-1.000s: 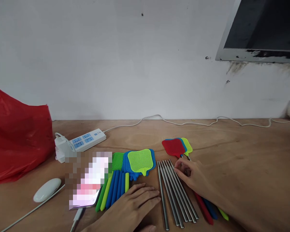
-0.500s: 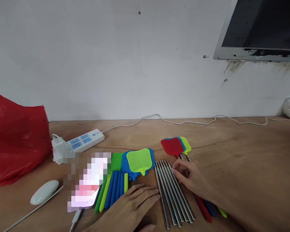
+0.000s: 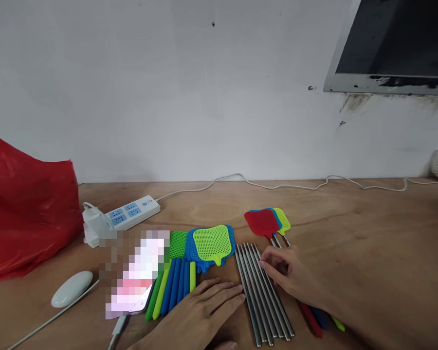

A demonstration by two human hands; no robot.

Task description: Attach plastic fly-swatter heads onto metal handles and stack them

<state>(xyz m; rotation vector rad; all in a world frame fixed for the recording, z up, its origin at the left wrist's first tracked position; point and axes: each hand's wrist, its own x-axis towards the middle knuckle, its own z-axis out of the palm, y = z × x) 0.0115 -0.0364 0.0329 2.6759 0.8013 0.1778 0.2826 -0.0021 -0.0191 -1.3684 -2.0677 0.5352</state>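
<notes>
A row of several bare metal rods [image 3: 260, 287] lies on the wooden table [image 3: 368, 243]. My right hand [image 3: 290, 274] rests on the rods' right side, fingertips touching them, holding nothing. My left hand [image 3: 200, 313] lies flat on the table just left of the rods, fingers spread. Left of it lie loose mesh swatter heads [image 3: 211, 242] in lime and blue, beside blue and green plastic handles [image 3: 171, 288]. Behind my right hand lie assembled fly swatters [image 3: 264, 221] with red, blue and lime heads; their handles run under my right forearm.
A red plastic bag [image 3: 25, 204] stands at the far left. A white power strip [image 3: 126, 214] with a cable lies near the wall. A white oval device [image 3: 72, 288] and a phone with a blurred screen [image 3: 135, 279] lie at the front left. A dark panel [image 3: 397, 43] hangs at upper right.
My right hand has slid a little toward me along the metal rods. My left hand stays flat in the same place. The view shifted slightly.
</notes>
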